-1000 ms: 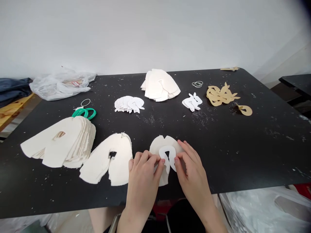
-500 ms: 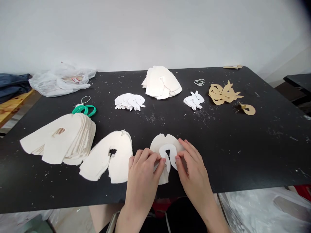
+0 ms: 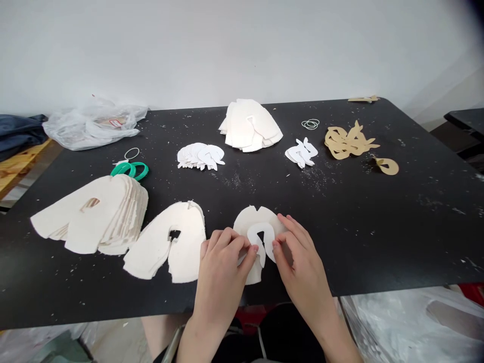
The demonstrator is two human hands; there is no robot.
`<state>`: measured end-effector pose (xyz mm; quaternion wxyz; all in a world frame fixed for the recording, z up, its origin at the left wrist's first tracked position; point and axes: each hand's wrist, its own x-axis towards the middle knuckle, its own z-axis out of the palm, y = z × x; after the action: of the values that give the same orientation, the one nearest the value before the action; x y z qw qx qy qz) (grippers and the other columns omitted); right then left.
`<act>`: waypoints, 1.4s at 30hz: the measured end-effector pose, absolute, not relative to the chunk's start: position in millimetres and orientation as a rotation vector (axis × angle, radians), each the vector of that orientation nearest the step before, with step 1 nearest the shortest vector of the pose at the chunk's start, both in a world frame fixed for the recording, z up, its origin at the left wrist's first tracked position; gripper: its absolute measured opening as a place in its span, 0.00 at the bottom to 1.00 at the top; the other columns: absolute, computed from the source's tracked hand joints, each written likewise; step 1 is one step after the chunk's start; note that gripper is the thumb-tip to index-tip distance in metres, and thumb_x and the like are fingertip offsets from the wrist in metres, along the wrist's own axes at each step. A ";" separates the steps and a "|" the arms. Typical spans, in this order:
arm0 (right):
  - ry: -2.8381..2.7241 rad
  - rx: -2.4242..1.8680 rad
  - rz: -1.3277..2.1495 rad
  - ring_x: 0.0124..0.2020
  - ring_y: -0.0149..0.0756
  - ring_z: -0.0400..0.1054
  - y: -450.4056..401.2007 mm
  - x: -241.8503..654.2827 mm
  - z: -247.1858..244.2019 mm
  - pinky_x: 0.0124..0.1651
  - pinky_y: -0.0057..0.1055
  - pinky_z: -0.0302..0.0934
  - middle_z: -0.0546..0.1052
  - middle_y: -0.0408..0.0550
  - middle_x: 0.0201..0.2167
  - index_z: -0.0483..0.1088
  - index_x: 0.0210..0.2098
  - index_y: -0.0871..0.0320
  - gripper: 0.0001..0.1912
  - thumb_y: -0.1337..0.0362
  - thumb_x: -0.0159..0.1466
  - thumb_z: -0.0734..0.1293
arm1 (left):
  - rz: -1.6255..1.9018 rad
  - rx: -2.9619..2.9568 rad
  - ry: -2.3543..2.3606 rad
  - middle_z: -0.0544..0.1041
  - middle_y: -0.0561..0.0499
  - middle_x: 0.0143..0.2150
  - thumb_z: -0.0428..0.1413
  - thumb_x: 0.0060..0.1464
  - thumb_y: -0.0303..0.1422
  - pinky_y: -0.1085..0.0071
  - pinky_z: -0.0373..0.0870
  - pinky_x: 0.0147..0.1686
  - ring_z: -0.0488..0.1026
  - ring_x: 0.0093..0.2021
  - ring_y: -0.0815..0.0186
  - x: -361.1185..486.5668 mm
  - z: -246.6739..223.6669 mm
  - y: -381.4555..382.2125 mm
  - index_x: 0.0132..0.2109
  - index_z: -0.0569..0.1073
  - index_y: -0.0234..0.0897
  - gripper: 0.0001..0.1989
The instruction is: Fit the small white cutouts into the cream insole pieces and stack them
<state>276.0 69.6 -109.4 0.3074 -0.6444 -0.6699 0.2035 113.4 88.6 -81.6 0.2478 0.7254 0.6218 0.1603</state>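
In front of me a cream, arch-shaped cloth-like piece (image 3: pixel 245 217) lies flat on the black table, with a notch in its top edge. On top of it sits a smaller white horseshoe-shaped piece (image 3: pixel 268 234) around the middle cutout. My left hand (image 3: pixel 222 267) pinches the left leg of the small white piece between thumb and fingers. Its right side is pinched by my right hand (image 3: pixel 302 257), whose other fingers rest along the arch's right edge. My hands cover parts of both pieces. Left of my left hand lies a low stack of cream arches (image 3: pixel 187 257).
Farther left are a thick stack of arches (image 3: pixel 98 206) and green-handled scissors (image 3: pixel 141 172). Behind lie another cream stack (image 3: pixel 262 128), small white pieces (image 3: pixel 196 154), more white pieces (image 3: pixel 300 154), rubber bands (image 3: pixel 310 124), tan cutouts (image 3: pixel 340 146) and a plastic bag (image 3: pixel 94 126).
The view has shifted very slightly. Both hands keep their places on the white piece, and nothing else has visibly moved.
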 end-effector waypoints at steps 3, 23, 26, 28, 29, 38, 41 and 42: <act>-1.771 -1.703 0.546 0.68 0.47 0.52 69.1 275.9 -108.8 0.61 0.50 0.61 0.66 0.50 0.63 0.65 0.35 0.54 0.09 0.64 0.71 0.57 | 0.452 1.961 1.667 0.72 0.51 0.38 0.50 0.65 0.37 0.62 0.63 0.41 0.66 0.41 0.59 113.1 -81.4 88.7 0.33 0.71 0.40 0.12; -1.653 -1.777 0.578 0.56 0.47 0.60 67.2 276.0 -104.9 0.42 0.41 0.70 0.68 0.48 0.58 0.70 0.34 0.53 0.09 0.62 0.69 0.61 | 0.444 1.835 1.613 0.71 0.50 0.39 0.50 0.66 0.35 0.63 0.67 0.39 0.66 0.42 0.59 113.9 -75.7 86.3 0.34 0.70 0.39 0.11; -1.642 -1.781 0.597 0.56 0.48 0.59 66.9 274.7 -103.6 0.41 0.40 0.71 0.68 0.47 0.59 0.69 0.33 0.53 0.09 0.62 0.69 0.61 | 0.439 1.814 1.610 0.71 0.50 0.39 0.49 0.66 0.35 0.63 0.67 0.40 0.65 0.42 0.59 114.6 -74.6 86.1 0.34 0.70 0.39 0.11; -1.640 -1.784 0.607 0.56 0.48 0.59 66.7 274.3 -102.7 0.41 0.41 0.71 0.67 0.47 0.59 0.69 0.32 0.53 0.09 0.62 0.69 0.61 | 0.437 1.804 1.610 0.71 0.50 0.39 0.49 0.66 0.34 0.62 0.67 0.40 0.65 0.43 0.59 114.8 -74.3 86.1 0.34 0.70 0.39 0.11; -1.640 -1.786 0.612 0.56 0.48 0.59 66.6 274.2 -102.4 0.41 0.41 0.71 0.67 0.47 0.59 0.69 0.32 0.54 0.09 0.62 0.69 0.61 | 0.437 1.804 1.607 0.71 0.50 0.39 0.49 0.66 0.34 0.62 0.67 0.40 0.65 0.43 0.59 114.8 -74.2 86.2 0.34 0.70 0.39 0.11; -1.680 -1.783 0.581 0.56 0.48 0.58 67.1 272.7 -103.6 0.45 0.42 0.69 0.66 0.47 0.60 0.69 0.32 0.54 0.09 0.64 0.69 0.61 | 0.452 1.837 1.606 0.70 0.49 0.40 0.50 0.65 0.34 0.62 0.67 0.40 0.64 0.43 0.59 116.0 -78.0 85.7 0.34 0.69 0.39 0.10; -1.689 -1.784 0.571 0.56 0.47 0.58 67.0 272.7 -103.9 0.45 0.42 0.69 0.66 0.47 0.60 0.69 0.32 0.54 0.09 0.64 0.69 0.61 | 0.470 1.866 1.610 0.70 0.49 0.40 0.50 0.65 0.32 0.62 0.67 0.40 0.63 0.43 0.58 116.9 -80.0 85.1 0.33 0.68 0.39 0.10; -1.692 -1.784 0.567 0.56 0.47 0.58 66.9 272.8 -104.0 0.45 0.42 0.69 0.66 0.47 0.59 0.69 0.32 0.54 0.09 0.64 0.69 0.61 | 0.475 1.873 1.611 0.70 0.49 0.40 0.50 0.65 0.32 0.62 0.67 0.41 0.63 0.43 0.58 117.1 -80.6 85.0 0.33 0.68 0.39 0.10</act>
<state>272.8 66.9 -104.0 0.3043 -0.6735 -0.6387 0.2142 117.1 85.0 -80.6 0.3078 0.7083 0.6094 0.1795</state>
